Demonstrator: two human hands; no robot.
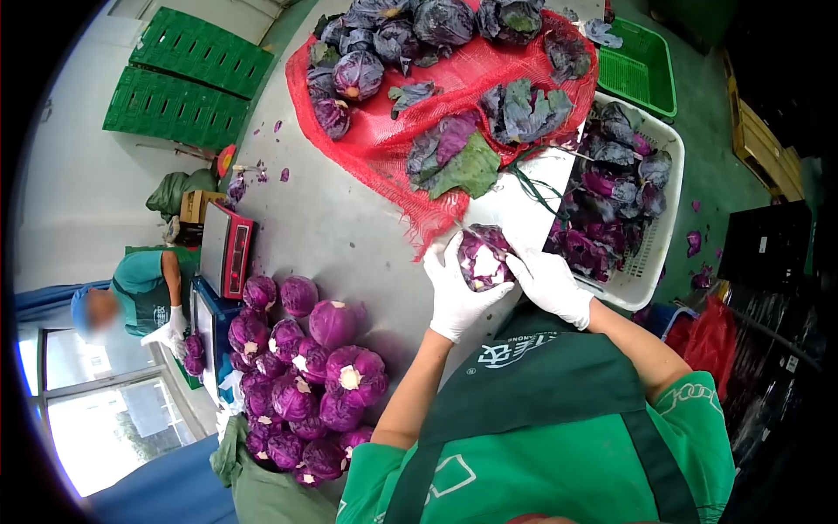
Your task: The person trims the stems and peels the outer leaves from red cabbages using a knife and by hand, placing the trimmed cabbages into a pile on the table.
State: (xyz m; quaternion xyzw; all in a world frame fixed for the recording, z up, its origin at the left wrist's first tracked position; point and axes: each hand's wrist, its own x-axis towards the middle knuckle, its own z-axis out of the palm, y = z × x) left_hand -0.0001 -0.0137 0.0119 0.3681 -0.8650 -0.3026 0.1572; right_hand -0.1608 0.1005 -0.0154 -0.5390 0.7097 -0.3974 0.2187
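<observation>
Between my two white-gloved hands is a red cabbage [483, 259], with pale patches on the side facing me. My left hand [456, 293] grips it from the left, thumb below and fingers along its upper left. On the other side, my right hand [552, 286] presses its fingers against the cabbage; some fingertips are hidden. Just beyond lies a red mesh sack [375, 144] bearing several untrimmed cabbages [443, 24] with dark outer leaves. A loose green-and-purple leaf [467, 166] rests on its near edge.
Several trimmed cabbages [292, 397] are heaped on the metal table [288, 210] to my left. A white crate [668, 223] of stripped leaves stands at right, before a green crate [642, 70]. A red scale [229, 253] and a gloved co-worker [144, 293] are at far left.
</observation>
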